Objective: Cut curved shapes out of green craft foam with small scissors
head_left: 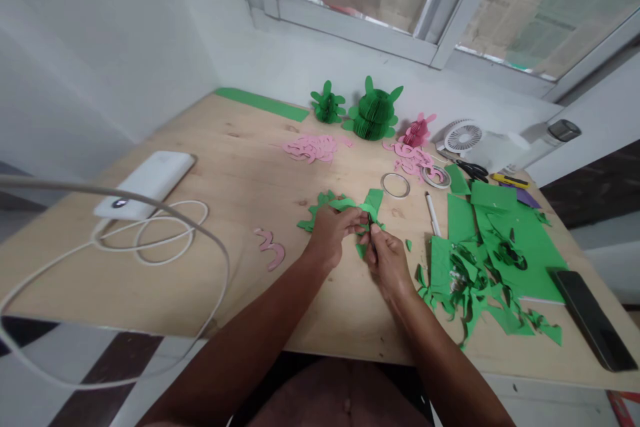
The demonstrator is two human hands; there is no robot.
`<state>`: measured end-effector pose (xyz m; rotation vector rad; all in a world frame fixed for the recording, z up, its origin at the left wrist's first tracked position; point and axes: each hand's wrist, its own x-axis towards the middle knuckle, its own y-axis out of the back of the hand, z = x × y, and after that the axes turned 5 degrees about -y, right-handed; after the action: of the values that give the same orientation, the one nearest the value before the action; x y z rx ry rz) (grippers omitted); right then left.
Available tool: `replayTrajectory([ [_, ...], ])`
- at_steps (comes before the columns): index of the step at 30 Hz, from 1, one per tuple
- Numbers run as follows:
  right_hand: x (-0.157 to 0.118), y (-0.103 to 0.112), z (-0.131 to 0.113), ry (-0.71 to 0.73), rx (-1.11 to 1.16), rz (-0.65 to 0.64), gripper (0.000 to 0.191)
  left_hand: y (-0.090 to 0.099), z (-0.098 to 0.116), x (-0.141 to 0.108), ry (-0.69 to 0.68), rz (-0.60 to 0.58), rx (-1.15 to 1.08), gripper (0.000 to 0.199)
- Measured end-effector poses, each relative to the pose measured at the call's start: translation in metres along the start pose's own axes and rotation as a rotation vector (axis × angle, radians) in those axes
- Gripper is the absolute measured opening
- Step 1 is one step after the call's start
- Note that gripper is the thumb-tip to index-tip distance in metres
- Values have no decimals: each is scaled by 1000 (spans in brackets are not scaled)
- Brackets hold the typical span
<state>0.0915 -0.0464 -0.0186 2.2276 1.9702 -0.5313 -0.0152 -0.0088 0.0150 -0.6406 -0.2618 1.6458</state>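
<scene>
Over the middle of the table, my left hand (333,230) pinches a strip of green paper (350,205). My right hand (386,257) grips small dark scissors (371,221), their blades at the edge of that paper; its fingers hide most of the handles. Beneath and behind my left hand lie several cut green paper pieces (309,221). A small green scrap (409,245) rests just right of my right hand. Left of my left forearm is a wavy pink paper piece (273,252).
Green paper figures (374,113) and a pink one (417,130) stand at the back. Pink scraps (313,148), tape rolls (395,185), a white pen (433,215), green sheets (537,247), a phone (593,320) and a fan (463,137) surround the hands. A cabled power bank (145,183) lies left.
</scene>
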Motion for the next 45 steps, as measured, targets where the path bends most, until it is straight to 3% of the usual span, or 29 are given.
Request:
replayTrajectory([
  [29,0,0,1,-13,-26,-14,47,2,4,2,-1,-12,59,8],
  [45,-2,0,-1,-22,-43,-31,47,1,5,3,-88,17,139,6],
])
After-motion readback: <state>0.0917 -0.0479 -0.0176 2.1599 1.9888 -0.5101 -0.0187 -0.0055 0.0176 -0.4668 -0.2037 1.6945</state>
